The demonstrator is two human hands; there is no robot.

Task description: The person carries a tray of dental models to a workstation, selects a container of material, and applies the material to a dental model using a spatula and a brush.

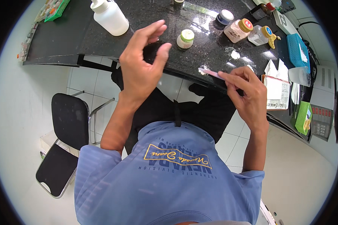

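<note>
One thin pink stick [213, 73], right of the frame's middle, is pinched by the fingers [233, 79] of the right hand [248, 90]; the left hand [139, 69] curves open, empty. The stick looks light and stiff, best held away from its tip.

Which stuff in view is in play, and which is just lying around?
In play, it seems:
right hand, holding
pale pink stick
white smear at the stick's far end

Probably just lying around, untouched:
white bottle
green-lidded jar
orange-lidded jar
blue-lidded jar
black chair
</note>
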